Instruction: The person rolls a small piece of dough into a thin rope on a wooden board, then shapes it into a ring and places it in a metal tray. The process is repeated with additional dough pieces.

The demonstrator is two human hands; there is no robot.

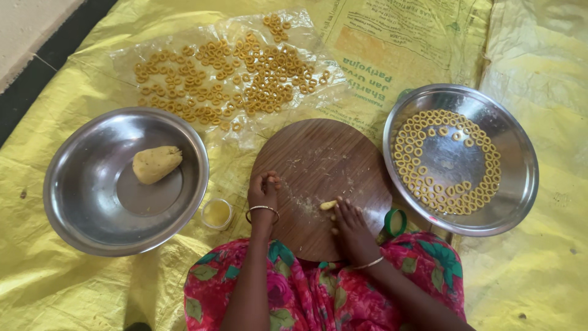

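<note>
On the round board (318,165), right hand (352,227) half-hides a dough piece (328,205).

A thin metal bangle circles each wrist above the left hand (263,191) and right hand (352,228); the garment (306,294) is pink with green floral print.

A small pale-yellow dough piece (328,205), rolled to a short stub, lies flat on the round wooden board (318,159), touching the right hand's (352,228) fingertips and right of the left hand (263,191).
</note>
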